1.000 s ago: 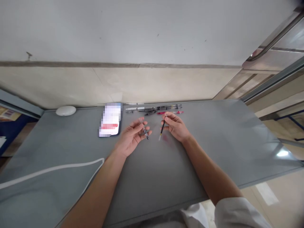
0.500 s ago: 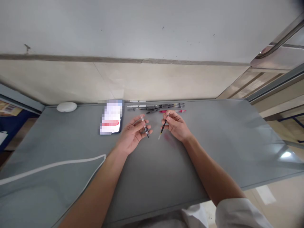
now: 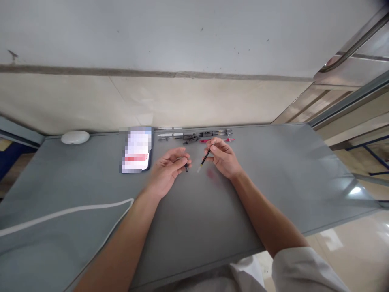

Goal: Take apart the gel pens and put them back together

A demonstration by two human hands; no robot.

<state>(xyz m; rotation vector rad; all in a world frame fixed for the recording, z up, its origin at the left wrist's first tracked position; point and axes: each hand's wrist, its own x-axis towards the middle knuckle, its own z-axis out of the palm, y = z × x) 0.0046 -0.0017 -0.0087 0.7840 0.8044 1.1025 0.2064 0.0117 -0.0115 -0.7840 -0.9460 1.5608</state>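
Observation:
Above the middle of the grey table, my left hand is closed on a clear pen barrel; its dark end sticks out past the fingertips and the rest is mostly hidden by the fingers. To the right, my right hand pinches a black pen refill near its upper end. The refill slants down to the left, its yellow band and pale tip pointing toward the left hand. Barrel and refill are apart. Just beyond the hands lie a pink pen and several black and clear pens.
A phone with a lit, blurred screen lies left of the hands. A white rounded object sits at the table's back left. A white cable crosses the left side near my forearm. The wall borders the back edge of the table.
My left hand has turned, so less of the pen barrel shows now. The refill in my right hand leans further left. The whole view has shifted slightly.

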